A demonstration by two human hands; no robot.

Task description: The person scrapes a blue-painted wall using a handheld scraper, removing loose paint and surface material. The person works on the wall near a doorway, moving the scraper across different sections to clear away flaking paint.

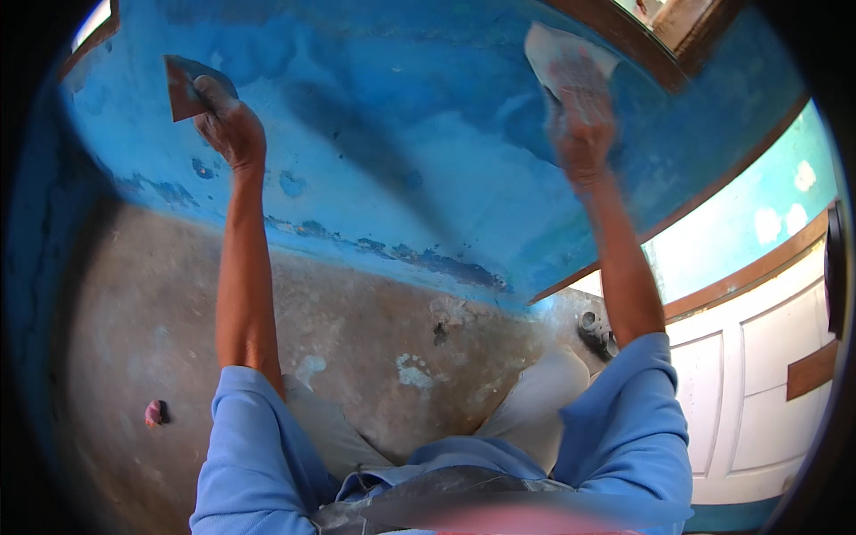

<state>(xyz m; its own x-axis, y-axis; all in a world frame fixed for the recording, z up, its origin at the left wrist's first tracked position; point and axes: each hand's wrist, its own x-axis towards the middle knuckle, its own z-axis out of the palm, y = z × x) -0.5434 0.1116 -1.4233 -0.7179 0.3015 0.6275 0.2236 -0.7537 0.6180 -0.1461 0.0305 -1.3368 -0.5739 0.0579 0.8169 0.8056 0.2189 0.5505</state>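
My left hand grips a flat, square-edged sheet, reddish brown with a dark curved side. It may be sandpaper or a thin plate; the picture does not settle which. My thumb lies across it, in front of the blue painted wall. Higher up and to the right, my right hand is blurred by motion. Under its fingers is a pale sheet or cloth, which looks pressed to the wall below the brown window frame. Darker blue patches and flaked paint mark the wall.
A brown wooden window frame juts in at the upper right. On the concrete floor lies a small pinkish lump. A dark shoe shows by the wall's end. The white panelled door stands at the right.
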